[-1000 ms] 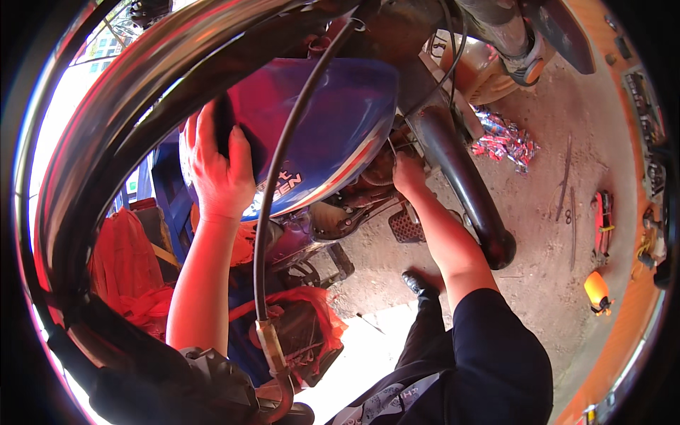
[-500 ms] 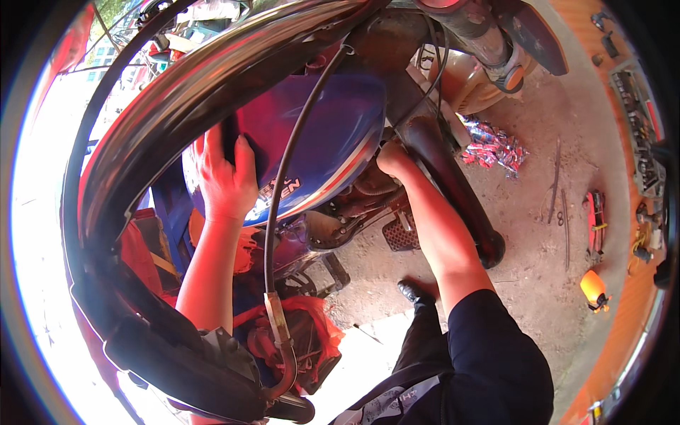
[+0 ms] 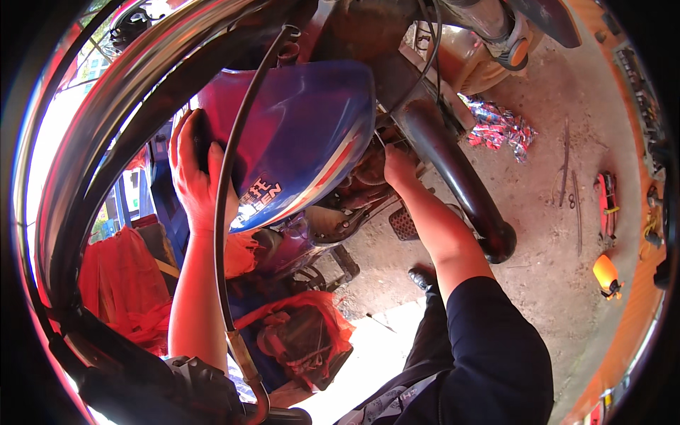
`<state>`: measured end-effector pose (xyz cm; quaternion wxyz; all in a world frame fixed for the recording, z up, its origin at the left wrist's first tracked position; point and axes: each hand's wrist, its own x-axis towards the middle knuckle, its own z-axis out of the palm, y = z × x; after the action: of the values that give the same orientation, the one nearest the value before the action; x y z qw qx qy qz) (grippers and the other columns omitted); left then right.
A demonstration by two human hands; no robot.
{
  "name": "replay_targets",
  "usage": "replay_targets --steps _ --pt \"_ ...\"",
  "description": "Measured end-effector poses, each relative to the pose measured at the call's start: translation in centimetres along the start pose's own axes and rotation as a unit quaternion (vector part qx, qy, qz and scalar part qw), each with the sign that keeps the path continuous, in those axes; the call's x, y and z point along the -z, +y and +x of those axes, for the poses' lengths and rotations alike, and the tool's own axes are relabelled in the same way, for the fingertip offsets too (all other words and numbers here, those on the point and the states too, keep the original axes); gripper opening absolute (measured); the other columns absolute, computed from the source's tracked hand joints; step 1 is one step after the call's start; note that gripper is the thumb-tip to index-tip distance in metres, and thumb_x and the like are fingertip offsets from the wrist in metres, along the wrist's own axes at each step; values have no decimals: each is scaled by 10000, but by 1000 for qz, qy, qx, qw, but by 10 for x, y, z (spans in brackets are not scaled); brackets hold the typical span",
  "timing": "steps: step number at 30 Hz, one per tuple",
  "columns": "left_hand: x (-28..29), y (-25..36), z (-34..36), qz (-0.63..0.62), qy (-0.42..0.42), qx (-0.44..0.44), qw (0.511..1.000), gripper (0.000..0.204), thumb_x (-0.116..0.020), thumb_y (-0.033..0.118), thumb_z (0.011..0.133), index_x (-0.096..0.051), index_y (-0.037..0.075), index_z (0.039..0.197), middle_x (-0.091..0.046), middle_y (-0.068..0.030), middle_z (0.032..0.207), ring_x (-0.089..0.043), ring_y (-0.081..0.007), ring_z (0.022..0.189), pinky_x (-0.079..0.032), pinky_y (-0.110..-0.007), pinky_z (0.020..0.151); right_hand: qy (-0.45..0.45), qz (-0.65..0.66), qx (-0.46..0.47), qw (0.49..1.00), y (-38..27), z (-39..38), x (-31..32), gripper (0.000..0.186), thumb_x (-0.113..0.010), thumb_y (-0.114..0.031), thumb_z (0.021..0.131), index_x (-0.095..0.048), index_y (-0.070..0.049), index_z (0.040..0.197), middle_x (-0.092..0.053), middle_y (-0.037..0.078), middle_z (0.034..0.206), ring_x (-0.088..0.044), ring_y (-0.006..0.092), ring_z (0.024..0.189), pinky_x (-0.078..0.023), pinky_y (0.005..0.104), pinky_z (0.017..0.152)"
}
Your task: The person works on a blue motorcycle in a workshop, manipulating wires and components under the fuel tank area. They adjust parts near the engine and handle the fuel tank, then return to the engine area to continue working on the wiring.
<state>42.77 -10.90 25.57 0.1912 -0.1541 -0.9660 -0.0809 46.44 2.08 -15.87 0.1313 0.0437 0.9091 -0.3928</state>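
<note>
Blue tank (image 3: 304, 106) with red and white stripes lies between the two hands, upper centre of view. Left hand (image 3: 202, 184) is at the tank's left end: fingers extended and thumb spread apart, laid on the painted surface, gripping nothing. A black cable (image 3: 228, 152) passes in front of the tank, just beside the left thumb.

Right hand (image 3: 401, 168) sits beyond the opposite end of the tank, below and right of its striped edge. Its fingers are curled closed around a thin metal rod (image 3: 381, 139); the rod projects from the top of the fist, up and slightly left, toward the tank's edge. The gripped portion is hidden by the fist; whether the rod's far tip touches anything cannot be told.

Thick black tube (image 3: 460, 180) runs diagonally just right of the right hand. Ridged pedal (image 3: 404, 224) is below the hand, left of the forearm. On the floor, well apart to the right: an orange bottle (image 3: 605, 272) and a red tool (image 3: 607, 202). Crumpled shiny wrapping (image 3: 499, 127) lies past the tube.
</note>
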Motion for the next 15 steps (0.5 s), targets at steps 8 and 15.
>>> replay_targets --steps 8,15 --pt "5 5 2 54 7 -22 998 426 -459 165 866 -496 -19 1249 -515 -212 1258 -502 -361 1178 -369 -381 1009 -270 53 -164 947 -68 34 93 188 -560 -136 781 -693 -3 792 -681 203 936 -688 303 846 -544 439 685" --pt "8 0 -3 54 1 -22 998 424 -450 180 892 -491 -9 1270 -520 -196 1252 -510 -333 1164 -359 -380 1007 -58 -54 -14 997 -35 -21 55 214 -555 -123 782 -590 6 949 -665 216 854 -653 360 842 -510 469 754"
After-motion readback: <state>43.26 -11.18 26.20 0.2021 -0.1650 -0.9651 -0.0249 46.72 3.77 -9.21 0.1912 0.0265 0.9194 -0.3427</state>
